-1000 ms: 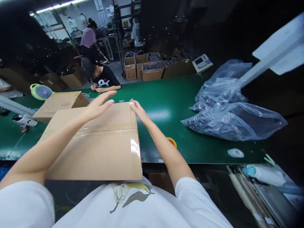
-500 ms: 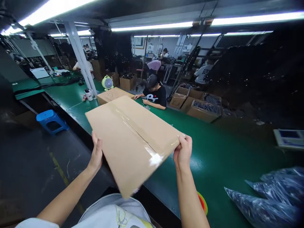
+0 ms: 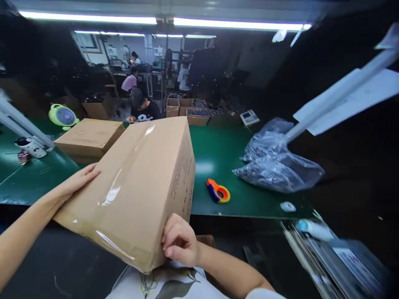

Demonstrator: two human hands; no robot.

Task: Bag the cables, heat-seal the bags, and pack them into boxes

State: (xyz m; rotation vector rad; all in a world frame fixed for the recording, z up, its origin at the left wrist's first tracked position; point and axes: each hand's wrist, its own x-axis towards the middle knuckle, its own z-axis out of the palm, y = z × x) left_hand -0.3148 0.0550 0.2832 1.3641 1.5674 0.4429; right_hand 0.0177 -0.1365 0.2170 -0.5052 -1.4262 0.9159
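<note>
A large taped cardboard box (image 3: pixel 137 178) fills the middle of the view, tilted, its near end close to my shirt and its far part over the green table. Clear tape runs along its top face and over its near edge, and dark print covers its right side. My left hand (image 3: pixel 81 179) grips the box's left edge, fingers lying over the top face and thumb out of sight. Against the lower right side, my right hand (image 3: pixel 180 241) is closed, with curled fingers pressed to the cardboard. Whatever supports the underside of the box is hidden.
Right of the box, an orange, yellow and blue tape dispenser (image 3: pixel 219 192) lies on the green table (image 3: pixel 205 145). Clear filled bags (image 3: pixel 277 170) sit farther right. A second carton (image 3: pixel 90 137) and a green fan (image 3: pixel 64 116) stand left; a co-worker (image 3: pixel 143 109) sits across.
My view has swung right. The box has been turned and brought closer to my body, so its printed side shows. My right hand has moved from its far corner to its lower right side.
</note>
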